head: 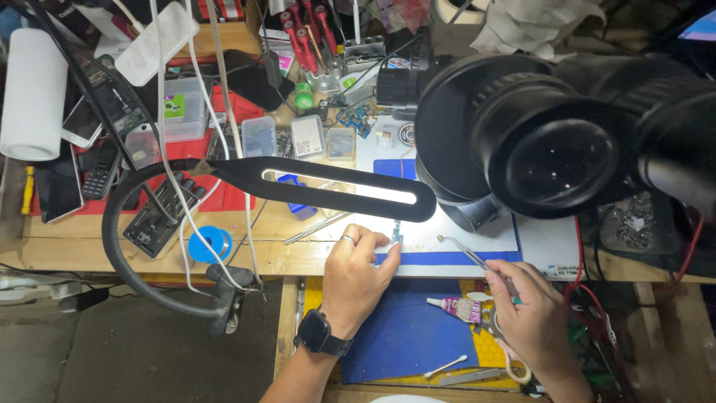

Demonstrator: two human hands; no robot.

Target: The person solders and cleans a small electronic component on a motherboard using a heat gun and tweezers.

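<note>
Looming closest, your microscope eyepieces [552,145] block the bench's [283,257] right side. Your right hand [533,321] grips tweezers [470,257]; your left hand [354,276] pinches a small circuit board [396,233] on the white mat [477,235], beneath the black lamp bar [335,186].

Counts, placed from lamp bar [335,186]: two hands below; three clear boxes [292,137] just above; one solder spool [209,243] below-left; one paper roll [31,93] far left.

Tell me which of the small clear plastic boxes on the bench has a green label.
The bigger clear box at far left, on the red tray. The three smaller boxes in a row to its right show none.
</note>
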